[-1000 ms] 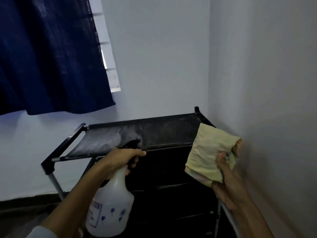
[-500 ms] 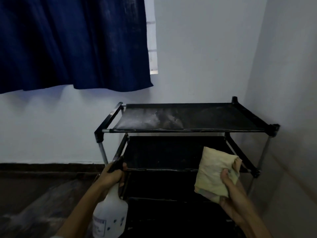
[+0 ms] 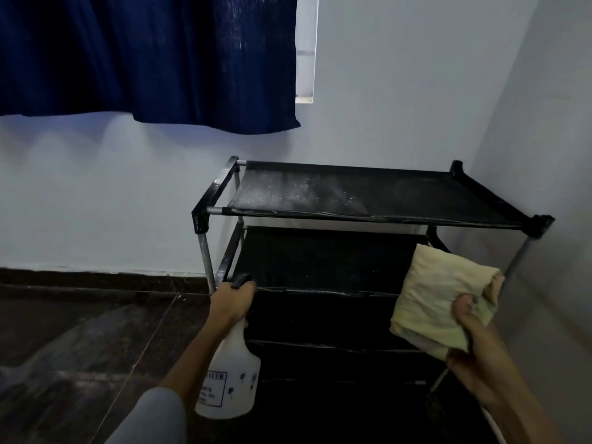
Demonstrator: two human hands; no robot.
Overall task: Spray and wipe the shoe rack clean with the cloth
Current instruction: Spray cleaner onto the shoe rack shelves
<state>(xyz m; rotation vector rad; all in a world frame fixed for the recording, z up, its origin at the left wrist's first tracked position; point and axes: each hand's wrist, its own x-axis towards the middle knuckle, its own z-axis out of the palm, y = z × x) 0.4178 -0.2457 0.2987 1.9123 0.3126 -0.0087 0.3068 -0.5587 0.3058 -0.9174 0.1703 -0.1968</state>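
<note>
Corner of a pale-walled room: shoe rack (image 3: 368, 216) stands tucked into it, right side close to the side wall, back to the rear wall, so only front & left are easy to reach. Top shelf (image 3: 352, 195) is black fabric w/ a pale dusty or wet patch & specks toward its left-centre; looks not yet wiped. Lower tiers are dark, detail hard to tell.

Left hand (image 3: 232, 301) grips the neck of the white spray bottle (image 3: 229, 379), black nozzle (image 3: 240, 280) poking above the fingers & aimed roughly at the rack, bottle hanging low in front of the left leg post. Probably held ready for another squirt.

Right hand (image 3: 477, 347) clutches the folded yellowish cloth (image 3: 439, 299), thumb (image 3: 463, 310) pressed on its face, pad facing the rack, held off the shelves at mid-tier height near the right end. Folding gives a firm flat wiping face.

Beyond: dark blue curtain (image 3: 144, 56) over a window strip (image 3: 306, 49), dark tiled floor (image 3: 80, 347) w/ smeary sheen.
</note>
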